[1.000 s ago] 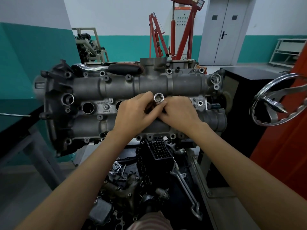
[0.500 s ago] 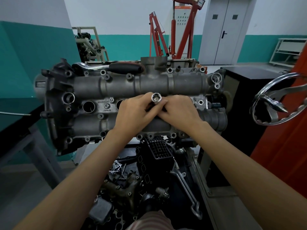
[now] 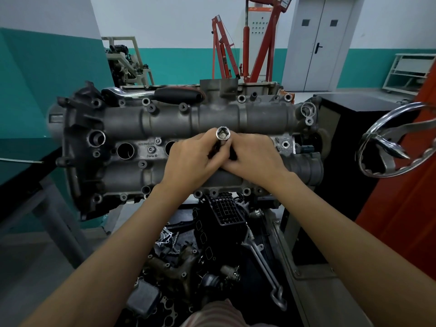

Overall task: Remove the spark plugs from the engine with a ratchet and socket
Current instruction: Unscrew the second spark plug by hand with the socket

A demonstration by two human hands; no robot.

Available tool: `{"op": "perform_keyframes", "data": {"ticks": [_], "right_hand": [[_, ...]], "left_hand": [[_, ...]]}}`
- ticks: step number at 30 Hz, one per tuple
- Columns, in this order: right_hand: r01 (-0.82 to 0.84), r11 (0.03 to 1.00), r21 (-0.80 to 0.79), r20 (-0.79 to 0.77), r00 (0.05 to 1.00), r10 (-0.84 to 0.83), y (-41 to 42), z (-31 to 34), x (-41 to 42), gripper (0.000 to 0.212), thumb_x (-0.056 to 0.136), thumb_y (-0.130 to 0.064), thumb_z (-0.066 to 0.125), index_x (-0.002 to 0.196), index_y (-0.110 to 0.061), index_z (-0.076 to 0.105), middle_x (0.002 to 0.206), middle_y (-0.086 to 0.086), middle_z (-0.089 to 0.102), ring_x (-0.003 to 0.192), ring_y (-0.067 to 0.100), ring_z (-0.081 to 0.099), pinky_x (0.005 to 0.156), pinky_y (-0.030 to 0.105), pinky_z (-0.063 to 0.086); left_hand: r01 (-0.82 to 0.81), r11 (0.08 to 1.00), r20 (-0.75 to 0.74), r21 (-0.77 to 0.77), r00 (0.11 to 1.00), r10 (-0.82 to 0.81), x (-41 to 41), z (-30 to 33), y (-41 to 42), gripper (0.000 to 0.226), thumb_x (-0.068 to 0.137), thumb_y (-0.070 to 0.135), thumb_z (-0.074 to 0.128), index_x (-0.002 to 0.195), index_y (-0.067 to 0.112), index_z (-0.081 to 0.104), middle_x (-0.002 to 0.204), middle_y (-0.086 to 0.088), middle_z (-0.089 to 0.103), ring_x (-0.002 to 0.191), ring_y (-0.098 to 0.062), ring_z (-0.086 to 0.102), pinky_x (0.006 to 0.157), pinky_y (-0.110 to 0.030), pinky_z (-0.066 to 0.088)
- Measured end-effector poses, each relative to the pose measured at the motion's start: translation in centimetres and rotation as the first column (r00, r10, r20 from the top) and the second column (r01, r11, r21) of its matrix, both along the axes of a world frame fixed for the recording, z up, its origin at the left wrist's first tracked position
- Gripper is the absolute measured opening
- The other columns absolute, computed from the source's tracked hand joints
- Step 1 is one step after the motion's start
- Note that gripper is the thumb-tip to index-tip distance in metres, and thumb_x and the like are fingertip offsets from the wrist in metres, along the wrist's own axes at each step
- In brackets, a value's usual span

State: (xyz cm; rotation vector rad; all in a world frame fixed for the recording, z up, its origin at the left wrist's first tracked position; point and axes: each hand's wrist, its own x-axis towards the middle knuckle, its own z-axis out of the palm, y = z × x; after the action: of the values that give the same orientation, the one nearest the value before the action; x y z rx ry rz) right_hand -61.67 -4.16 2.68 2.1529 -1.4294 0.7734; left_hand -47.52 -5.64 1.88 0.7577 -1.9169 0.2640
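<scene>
The grey engine head (image 3: pixel 146 119) lies across the stand with a row of round spark plug wells (image 3: pixel 125 151) along its middle. A chrome socket (image 3: pixel 222 134) sticks up out of a well near the centre, its hollow end facing me. My left hand (image 3: pixel 191 158) and my right hand (image 3: pixel 253 155) both pinch its shaft from either side, knuckles touching. The socket's lower part and the well beneath are hidden by my fingers. The ratchet (image 3: pixel 151 93), chrome with a black grip, lies on the engine's far edge at the left.
A chrome handwheel (image 3: pixel 398 142) juts out at the right beside a black cabinet (image 3: pixel 349 119). Loose engine parts and a long spanner (image 3: pixel 264 265) lie in the tray below. A red engine crane (image 3: pixel 245 43) stands behind.
The socket has come up a little higher out of the well between my fingers. Both hands stay on it in nearly the same place.
</scene>
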Motion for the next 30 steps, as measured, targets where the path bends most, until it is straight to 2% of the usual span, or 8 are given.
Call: {"op": "perform_keyframes", "data": {"ticks": [8,13,18,23,30], "right_hand": [[-0.004,0.999,0.034,-0.036,0.999,0.006,0.41,0.37,0.15,0.027,0.089,-0.026,0.051,0.076,-0.004,0.059,0.073,0.017,0.065,0.067,0.038,0.059,0.056,0.032,0.027],[-0.011,0.999,0.034,-0.027,1.000,0.012,0.59,0.45,0.15,0.022,0.085,-0.022,0.052,0.069,-0.007,0.053,0.066,0.017,0.063,0.059,0.037,0.058,0.054,0.030,0.028],[-0.009,1.000,0.025,-0.021,1.000,0.010,0.54,0.35,0.08,0.023,0.086,-0.025,0.055,0.070,-0.009,0.052,0.068,0.015,0.064,0.061,0.036,0.058,0.054,0.030,0.027],[0.001,1.000,0.024,-0.013,1.000,-0.001,0.22,0.18,0.16,0.026,0.088,-0.032,0.049,0.076,-0.010,0.055,0.074,0.010,0.065,0.069,0.032,0.060,0.057,0.033,0.036],[0.005,1.000,-0.001,-0.003,1.000,-0.005,-0.24,0.00,-0.08,0.032,0.089,-0.036,0.046,0.076,-0.010,0.061,0.068,0.010,0.064,0.066,0.031,0.060,0.055,0.028,0.024]], "left_hand": [[-0.012,0.999,0.009,-0.035,1.000,0.012,-0.02,-0.14,-0.14,0.034,0.087,0.035,0.047,0.072,0.008,0.060,0.055,-0.002,0.056,0.046,-0.021,0.052,0.046,-0.023,0.033],[-0.008,1.000,0.011,-0.024,1.000,0.008,-0.09,-0.03,0.01,0.035,0.085,0.037,0.044,0.073,0.006,0.053,0.059,-0.001,0.055,0.048,-0.022,0.051,0.041,-0.033,0.040],[0.000,0.998,0.031,-0.056,1.000,0.002,-0.15,0.06,0.23,0.030,0.085,0.032,0.045,0.075,0.006,0.056,0.064,-0.004,0.059,0.049,-0.026,0.054,0.040,-0.032,0.043],[0.019,0.999,0.023,-0.046,1.000,-0.018,-0.04,0.06,0.13,0.031,0.086,0.031,0.047,0.075,0.004,0.057,0.061,-0.005,0.058,0.048,-0.025,0.053,0.041,-0.032,0.043],[-0.021,0.999,0.001,-0.050,1.000,0.021,-0.11,-0.13,-0.19,0.029,0.085,0.028,0.051,0.074,0.005,0.062,0.056,-0.007,0.058,0.046,-0.026,0.054,0.041,-0.031,0.042]]}}
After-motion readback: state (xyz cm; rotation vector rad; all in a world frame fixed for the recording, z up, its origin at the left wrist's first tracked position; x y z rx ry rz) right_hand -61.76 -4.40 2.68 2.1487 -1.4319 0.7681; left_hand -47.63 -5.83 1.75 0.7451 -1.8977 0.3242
